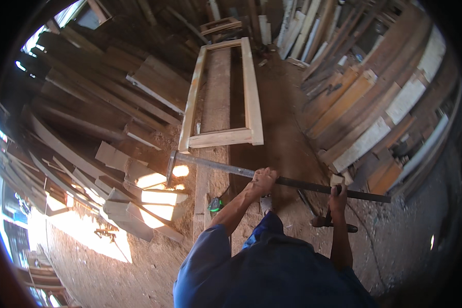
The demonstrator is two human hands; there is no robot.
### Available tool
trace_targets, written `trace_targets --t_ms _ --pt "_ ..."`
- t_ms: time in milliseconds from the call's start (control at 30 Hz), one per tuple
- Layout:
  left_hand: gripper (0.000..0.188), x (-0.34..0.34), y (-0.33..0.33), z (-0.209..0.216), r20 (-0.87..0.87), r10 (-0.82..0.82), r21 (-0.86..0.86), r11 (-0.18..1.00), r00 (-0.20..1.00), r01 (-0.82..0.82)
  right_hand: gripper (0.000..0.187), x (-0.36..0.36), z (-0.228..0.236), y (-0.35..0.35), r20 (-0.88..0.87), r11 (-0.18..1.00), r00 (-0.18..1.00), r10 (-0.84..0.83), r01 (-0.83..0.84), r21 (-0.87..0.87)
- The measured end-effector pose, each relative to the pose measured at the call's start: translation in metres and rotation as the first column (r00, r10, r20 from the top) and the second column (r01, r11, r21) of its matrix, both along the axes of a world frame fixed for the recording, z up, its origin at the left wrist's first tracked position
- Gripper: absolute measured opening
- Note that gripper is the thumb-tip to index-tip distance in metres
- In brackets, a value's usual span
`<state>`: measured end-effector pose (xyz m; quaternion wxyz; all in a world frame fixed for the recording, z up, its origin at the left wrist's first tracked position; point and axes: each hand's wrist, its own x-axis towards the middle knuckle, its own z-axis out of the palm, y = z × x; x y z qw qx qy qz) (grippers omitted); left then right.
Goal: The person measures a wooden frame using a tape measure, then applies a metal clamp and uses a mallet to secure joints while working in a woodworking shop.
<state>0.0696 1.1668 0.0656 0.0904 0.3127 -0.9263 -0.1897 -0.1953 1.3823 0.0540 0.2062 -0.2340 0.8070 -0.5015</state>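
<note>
so, nearest, at about 10 o'clock from the wearer, the tape (215,204) lies beside the plank (202,179). at 1 o'clock the right hand (337,200) is closed near the clamp's handle, its exact grip unclear; at 12 the left hand (265,179) wraps the clamp (215,165) bar. farther, toward 11, the frame (220,137) lies on the plank. its four sides meet, so it looks largely assembled; clamping seems not yet done, and joint tightness can't be judged.
</note>
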Motion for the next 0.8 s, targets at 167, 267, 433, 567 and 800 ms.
trace_targets --t_ms 167,267,433,567,800 --pt "0.018 -0.028 -0.111 -0.048 -0.002 0.061 -0.067 0.996 0.998 -0.061 0.043 -0.047 -0.039 -0.123 -0.233 0.997 0.97 0.07 -0.058 0.059" --pt "0.019 -0.038 -0.166 -0.044 0.033 0.137 -0.073 0.988 0.99 -0.134 0.045 -0.064 -0.06 -0.187 -0.167 0.993 0.981 0.098 -0.086 0.078" --pt "0.022 -0.035 -0.257 -0.047 0.132 0.183 0.03 0.982 0.974 -0.188 0.034 -0.061 -0.064 -0.296 0.164 0.989 0.975 0.148 -0.142 -0.051" --pt "0.021 -0.058 -0.312 -0.022 0.112 0.205 0.134 0.966 0.972 -0.219 0.034 -0.104 -0.109 -0.369 -0.282 0.975 0.936 0.212 -0.223 -0.005" --pt "0.056 -0.051 -0.353 -0.022 -0.146 0.384 -0.048 0.918 0.912 -0.394 0.033 -0.109 -0.046 -0.467 0.184 0.955 0.944 0.275 -0.29 0.056"
